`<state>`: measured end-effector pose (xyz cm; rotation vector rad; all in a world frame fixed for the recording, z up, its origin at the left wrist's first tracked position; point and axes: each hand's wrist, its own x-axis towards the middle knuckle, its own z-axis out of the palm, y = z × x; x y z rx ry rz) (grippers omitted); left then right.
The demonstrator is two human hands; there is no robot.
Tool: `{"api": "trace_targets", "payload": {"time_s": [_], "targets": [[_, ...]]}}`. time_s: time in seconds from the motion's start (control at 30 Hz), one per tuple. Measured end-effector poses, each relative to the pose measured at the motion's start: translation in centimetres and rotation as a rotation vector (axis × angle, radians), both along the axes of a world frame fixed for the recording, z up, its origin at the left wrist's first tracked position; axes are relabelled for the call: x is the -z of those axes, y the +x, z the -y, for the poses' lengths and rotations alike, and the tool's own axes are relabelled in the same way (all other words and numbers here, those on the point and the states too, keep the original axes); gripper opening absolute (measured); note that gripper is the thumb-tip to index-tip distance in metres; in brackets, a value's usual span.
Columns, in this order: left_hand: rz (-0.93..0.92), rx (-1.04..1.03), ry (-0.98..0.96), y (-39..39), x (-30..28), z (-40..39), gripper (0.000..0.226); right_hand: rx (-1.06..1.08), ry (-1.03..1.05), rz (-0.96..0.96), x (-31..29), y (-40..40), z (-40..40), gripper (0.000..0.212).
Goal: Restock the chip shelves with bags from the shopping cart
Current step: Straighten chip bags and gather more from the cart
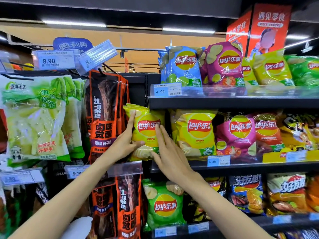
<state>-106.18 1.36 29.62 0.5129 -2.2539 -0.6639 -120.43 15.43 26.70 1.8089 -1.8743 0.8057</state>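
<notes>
Readable text:
- Yellow chip bag [146,130], middle shelf, left end: "Lay's 乐事".
- Yellow bag beside it [196,131], pink bag [236,133], blue bag [183,66], purple bag [224,64], green bag [164,206]: "Lay's 乐事".
- Top shelf price tag [166,91]: "4.00".
- Middle shelf price tag [218,161]: "6.50".
- Hanging price tag [53,60]: "8.90".
- Black-and-orange packet [103,116]: "卤味觉醒", "20".

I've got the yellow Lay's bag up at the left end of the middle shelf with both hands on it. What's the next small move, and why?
Probably push the yellow bag back and slightly right. The left hand grips its left edge, the right hand lies flat on its front, and it leans out past the shelf's left end, apart from the other yellow bag.
</notes>
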Motion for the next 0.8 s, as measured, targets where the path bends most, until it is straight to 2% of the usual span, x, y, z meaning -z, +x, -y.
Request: {"api": "trace_targets", "payload": {"time_s": [0.07,0.17,0.27,0.37,0.5,0.8], "targets": [[-0.007,0.003,0.002,0.0,0.1,0.0,0.113,-0.032,-0.093,-0.083,0.1,-0.8,-1.6,0.073],[-0.006,0.032,0.036,0.0,0.0,0.4,0.112,0.052,-0.323,-0.233,0.6,-3.7,-3.6,0.057],[-0.006,0.047,0.065,0.1,0.0,0.8,0.112,0.140,-0.423,-0.240,1.2,-7.3,-4.6,0.060],[-0.016,0.064,0.087,0.2,-0.1,0.8,0.111,0.242,-0.339,-0.270,0.9,-9.3,-4.5,0.069],[-0.047,0.097,0.122,0.6,-0.1,1.0,0.109,0.255,-0.223,-0.314,0.4,-10.1,-3.5,0.082],[-0.050,0.136,0.118,1.6,-0.6,1.1,0.109,0.290,-0.165,-0.371,0.1,-11.7,-2.8,0.092]]}}
